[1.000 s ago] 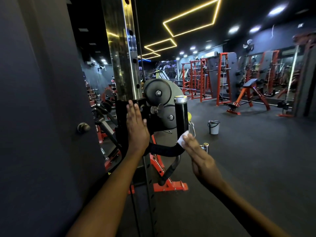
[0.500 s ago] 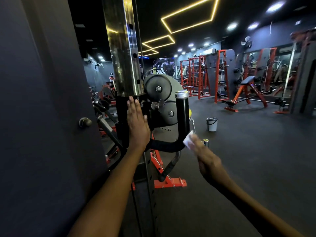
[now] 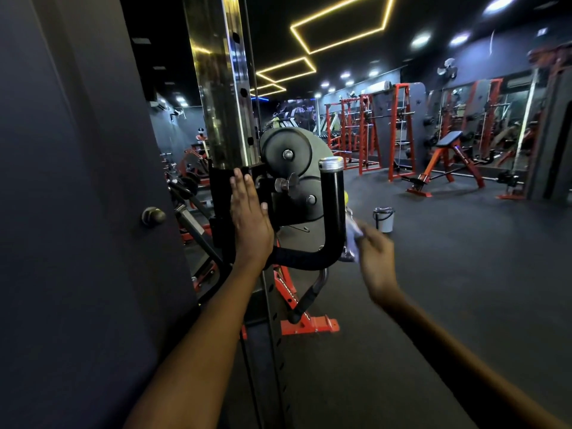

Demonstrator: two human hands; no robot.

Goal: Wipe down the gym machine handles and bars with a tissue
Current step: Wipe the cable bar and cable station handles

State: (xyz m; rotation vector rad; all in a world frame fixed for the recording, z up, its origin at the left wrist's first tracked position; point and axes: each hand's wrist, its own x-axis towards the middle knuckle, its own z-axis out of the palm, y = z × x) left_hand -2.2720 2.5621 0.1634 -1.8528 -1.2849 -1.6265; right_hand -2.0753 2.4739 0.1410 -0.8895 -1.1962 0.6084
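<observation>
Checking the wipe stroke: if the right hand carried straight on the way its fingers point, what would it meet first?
Probably the upright black handle: the right hand, holding the tissue, points up-left at it. Blur hides whether they already touch.

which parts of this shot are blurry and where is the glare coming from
Head view: the right hand and its white tissue smear with motion blur against the black curved handle; the left hand, flat on the black carriage, is sharp; the yellow ceiling light strips reflect as glare on the chrome upright post; the wide angle bends the frame edges.
</observation>
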